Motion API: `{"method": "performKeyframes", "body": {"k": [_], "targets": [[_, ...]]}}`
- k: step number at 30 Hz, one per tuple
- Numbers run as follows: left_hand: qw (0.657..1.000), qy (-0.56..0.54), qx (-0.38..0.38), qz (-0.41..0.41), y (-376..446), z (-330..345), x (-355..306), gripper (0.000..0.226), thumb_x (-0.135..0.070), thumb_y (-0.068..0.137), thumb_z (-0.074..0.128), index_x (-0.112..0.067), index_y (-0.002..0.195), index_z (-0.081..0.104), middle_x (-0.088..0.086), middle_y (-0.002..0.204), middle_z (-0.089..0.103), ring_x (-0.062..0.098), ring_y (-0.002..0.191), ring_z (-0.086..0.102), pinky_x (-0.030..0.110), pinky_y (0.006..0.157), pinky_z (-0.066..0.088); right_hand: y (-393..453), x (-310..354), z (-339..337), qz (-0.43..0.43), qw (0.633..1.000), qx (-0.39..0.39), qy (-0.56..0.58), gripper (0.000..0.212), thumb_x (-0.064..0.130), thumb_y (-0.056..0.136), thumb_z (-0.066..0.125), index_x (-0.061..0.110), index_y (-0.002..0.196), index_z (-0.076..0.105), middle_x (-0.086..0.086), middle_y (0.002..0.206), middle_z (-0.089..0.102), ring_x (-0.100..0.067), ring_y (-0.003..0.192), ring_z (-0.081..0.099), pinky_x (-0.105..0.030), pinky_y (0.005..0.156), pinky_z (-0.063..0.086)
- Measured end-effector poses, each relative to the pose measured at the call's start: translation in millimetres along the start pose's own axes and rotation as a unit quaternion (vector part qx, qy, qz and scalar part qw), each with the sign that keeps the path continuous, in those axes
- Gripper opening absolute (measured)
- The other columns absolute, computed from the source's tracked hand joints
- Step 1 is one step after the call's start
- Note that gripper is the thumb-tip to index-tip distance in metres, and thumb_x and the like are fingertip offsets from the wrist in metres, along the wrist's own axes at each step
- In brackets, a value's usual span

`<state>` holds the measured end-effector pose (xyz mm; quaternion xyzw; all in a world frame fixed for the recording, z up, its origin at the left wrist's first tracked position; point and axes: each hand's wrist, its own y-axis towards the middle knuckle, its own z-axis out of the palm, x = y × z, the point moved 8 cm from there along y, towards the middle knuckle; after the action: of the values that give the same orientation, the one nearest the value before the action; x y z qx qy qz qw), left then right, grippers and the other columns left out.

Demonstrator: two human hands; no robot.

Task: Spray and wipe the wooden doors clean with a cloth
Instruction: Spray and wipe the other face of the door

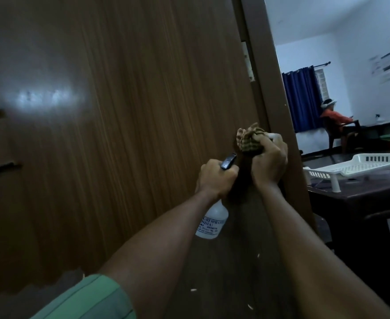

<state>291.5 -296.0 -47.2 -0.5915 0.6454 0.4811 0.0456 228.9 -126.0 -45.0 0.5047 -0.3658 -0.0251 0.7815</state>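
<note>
A translucent white plastic spray bottle with a dark trigger head (213,221) is held in the left hand (217,180), whose grip is clenched round the bottle's neck, the body hanging below the fist and the nozzle rising just above it. A bunched, tan-and-brown striped cloth (250,140) is grasped in the right hand (270,163), the fabric bulging out above the fingers. The two grips are just beside each other, both raised near the hinge-side edge of the brown wood-grain door (120,111), which fills the view to the left of the grips. To the right of the cloth grip stands the dark brown door frame (272,88).

Whether the cloth is touching the door or only held close to it cannot be told. No wet streaks or spray droplets can be made out on the panel; only a pale glare is seen far to the left of the grips. It is judged that the work is at an early or middle stage: both tools are in hand, but most of the broad panel appears not yet wiped, and the other doors named in the task are not in view.
</note>
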Motion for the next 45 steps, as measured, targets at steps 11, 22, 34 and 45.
{"method": "performKeyframes", "body": {"k": [11, 22, 34, 45], "targets": [[1.000, -0.017, 0.000, -0.017, -6, 21, 0, 0.025, -0.034, 0.085, 0.061, -0.015, 0.073, 0.071, 0.015, 0.076, 0.074, 0.024, 0.060, 0.064, 0.042, 0.060, 0.052, -29, -25, -4, -0.061, 0.996, 0.056, -0.020, 0.032, 0.007, 0.095, 0.048, 0.020, 0.114, 0.071, -0.001, 0.121, 0.063, -0.026, 0.109, 0.055, -0.050, 0.089, 0.053], [0.999, -0.002, 0.015, -0.044, -55, 42, 56, 0.025, -0.026, 0.094, 0.064, -0.010, 0.077, 0.072, 0.010, 0.072, 0.071, 0.020, 0.063, 0.064, 0.039, 0.061, 0.052, -70, -43, -16, -0.148, 0.983, 0.072, -0.086, 0.038, -0.002, 0.092, 0.055, 0.019, 0.121, 0.067, -0.007, 0.121, 0.063, -0.029, 0.104, 0.058, -0.044, 0.083, 0.056], [0.989, 0.109, 0.054, -0.086, -92, 72, 84, 0.033, -0.049, 0.085, 0.067, -0.017, 0.078, 0.070, 0.003, 0.078, 0.072, 0.025, 0.073, 0.070, 0.039, 0.067, 0.055, -75, -48, -24, -0.174, 0.971, 0.148, -0.071, 0.044, -0.010, 0.093, 0.051, 0.016, 0.125, 0.068, -0.007, 0.121, 0.058, -0.027, 0.106, 0.057, -0.037, 0.079, 0.054], [0.998, 0.022, 0.010, -0.060, -95, 68, 74, 0.032, -0.035, 0.086, 0.067, -0.018, 0.060, 0.063, 0.000, 0.058, 0.063, 0.018, 0.053, 0.057, 0.037, 0.050, 0.046, -164, -96, -35, -0.212, 0.939, 0.211, -0.173, 0.040, 0.003, 0.089, 0.057, 0.015, 0.128, 0.057, -0.017, 0.122, 0.052, -0.034, 0.099, 0.052, -0.047, 0.073, 0.055]]}}
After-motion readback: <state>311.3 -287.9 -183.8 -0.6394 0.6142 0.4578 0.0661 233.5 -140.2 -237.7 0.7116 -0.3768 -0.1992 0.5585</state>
